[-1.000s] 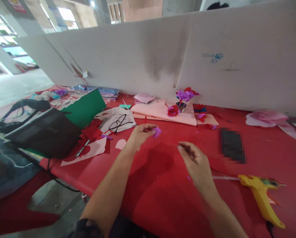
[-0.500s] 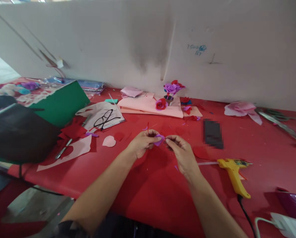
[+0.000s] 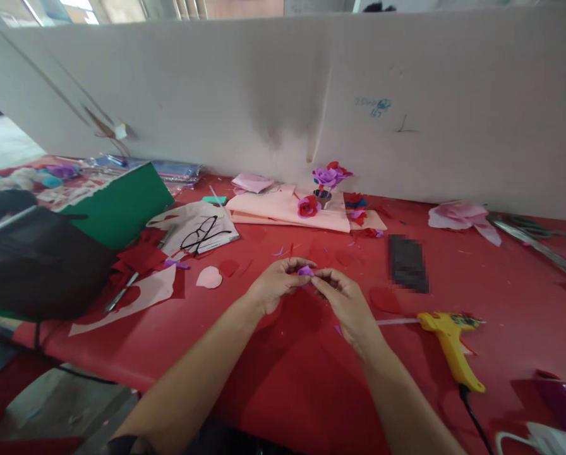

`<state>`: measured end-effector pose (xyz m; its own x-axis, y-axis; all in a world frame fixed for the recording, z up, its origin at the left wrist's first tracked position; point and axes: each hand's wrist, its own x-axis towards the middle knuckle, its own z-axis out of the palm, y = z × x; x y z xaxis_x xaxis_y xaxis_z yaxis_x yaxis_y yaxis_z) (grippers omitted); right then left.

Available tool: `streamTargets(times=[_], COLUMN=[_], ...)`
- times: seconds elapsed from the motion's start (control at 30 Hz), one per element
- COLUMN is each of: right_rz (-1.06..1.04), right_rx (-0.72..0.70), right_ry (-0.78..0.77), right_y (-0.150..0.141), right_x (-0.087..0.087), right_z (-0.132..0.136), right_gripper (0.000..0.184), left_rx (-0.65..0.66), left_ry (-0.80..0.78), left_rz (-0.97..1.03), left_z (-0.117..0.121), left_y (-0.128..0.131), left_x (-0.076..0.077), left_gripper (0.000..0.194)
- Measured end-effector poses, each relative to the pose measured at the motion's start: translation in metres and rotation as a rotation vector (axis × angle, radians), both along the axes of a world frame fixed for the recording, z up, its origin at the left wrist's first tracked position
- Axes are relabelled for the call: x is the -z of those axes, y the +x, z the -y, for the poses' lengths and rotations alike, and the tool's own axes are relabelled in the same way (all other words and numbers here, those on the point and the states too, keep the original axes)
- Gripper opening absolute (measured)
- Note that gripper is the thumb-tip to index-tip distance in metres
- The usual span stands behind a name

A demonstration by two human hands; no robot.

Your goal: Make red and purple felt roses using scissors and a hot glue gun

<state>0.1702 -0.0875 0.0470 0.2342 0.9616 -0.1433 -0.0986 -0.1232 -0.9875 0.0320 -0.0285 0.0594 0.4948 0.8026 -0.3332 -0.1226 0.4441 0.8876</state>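
Between my two hands, just above the red table point(image 3: 283, 373), is a small purple petal-like piece point(image 3: 305, 271). My left hand point(image 3: 280, 283) pinches it from the left, thumb pressed along its near edge. Thumb and fingers of my right hand point(image 3: 337, 291) are closed on its right edge. A thin red strip point(image 3: 291, 251) stands up beside the left fingers; whether that hand holds it I cannot tell. Beyond my hands lies a red and purple flower point(image 3: 309, 206), and more purple and red flowers point(image 3: 330, 175) stand in a small dark pot point(image 3: 323, 199).
A yellow glue gun point(image 3: 451, 344) with a cord lies at right, near a blurred dark object point(image 3: 407, 263). Black glasses point(image 3: 204, 235), a pink heart-shaped cutout point(image 3: 209, 277) and a green board point(image 3: 122, 205) are at left. Scissors point(image 3: 529, 224) lie far right. A white partition point(image 3: 192, 95) stands behind.
The purple piece now looks more folded between my fingertips, and my right fingers have moved closer to my left. The view has tilted up slightly.
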Motion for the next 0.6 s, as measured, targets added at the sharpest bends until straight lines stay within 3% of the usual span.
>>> streamTargets(times=[0.4, 0.5, 0.6], right_rz=[0.010, 0.070, 0.175], right_rx=[0.010, 0.030, 0.150], right_ry=[-0.029, -0.034, 0.003], right_y=[0.002, 0.008, 0.021], right_x=[0.001, 0.004, 0.008], right_z=[-0.001, -0.003, -0.006], right_gripper=[0.019, 0.021, 0.023], left_rx=[0.101, 0.015, -0.158], left_ry=[0.002, 0.106, 0.328], left_rz=[-0.041, -0.168, -0.360], left_z=[-0.005, -0.012, -0.030], left_y=[-0.006, -0.014, -0.032], left_x=[-0.003, -0.002, 0.003], left_gripper=[0.039, 0.029, 0.017])
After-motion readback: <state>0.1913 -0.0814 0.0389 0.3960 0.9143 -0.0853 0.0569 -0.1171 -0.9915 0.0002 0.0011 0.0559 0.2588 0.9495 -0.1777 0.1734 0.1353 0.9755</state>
